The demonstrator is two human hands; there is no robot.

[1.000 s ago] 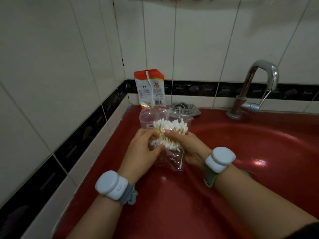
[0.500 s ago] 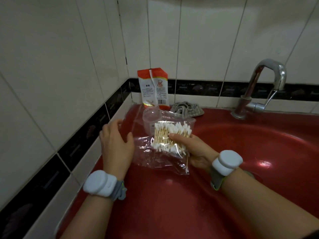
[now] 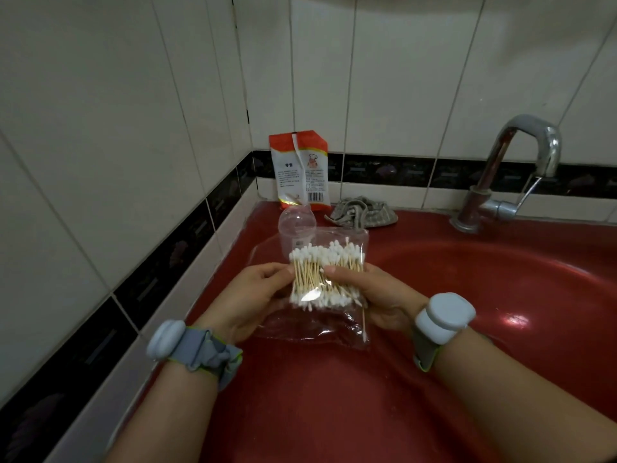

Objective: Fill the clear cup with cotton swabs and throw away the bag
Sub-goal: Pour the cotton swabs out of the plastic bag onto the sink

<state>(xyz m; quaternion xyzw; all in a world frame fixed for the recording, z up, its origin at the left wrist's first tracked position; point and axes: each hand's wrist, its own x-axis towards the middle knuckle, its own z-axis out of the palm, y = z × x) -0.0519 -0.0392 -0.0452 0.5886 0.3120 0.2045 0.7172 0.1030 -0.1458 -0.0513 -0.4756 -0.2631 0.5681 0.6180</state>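
Observation:
A clear plastic bag point(image 3: 314, 324) holds a thick bundle of wooden-stemmed cotton swabs point(image 3: 322, 277), held above the red sink. My right hand point(image 3: 374, 295) grips the bag and bundle from the right, thumb across the front. My left hand point(image 3: 248, 295) pinches the bag's left side at the bundle. One swab lies loose in the bag's lower right corner. The clear cup point(image 3: 295, 228) stands upright just behind the bag on the sink's left rim; the bag covers its lower part.
A red and white packet point(image 3: 300, 168) leans against the tiled back wall. A grey cloth point(image 3: 362, 215) lies beside it. A chrome tap point(image 3: 510, 168) rises at the back right. The red sink basin point(image 3: 467, 295) fills the right. A tiled wall runs along the left.
My left hand, which had moved off to the left half a second ago, has come back to the bag and pinches its left side. The right hand kept hold of the bundle.

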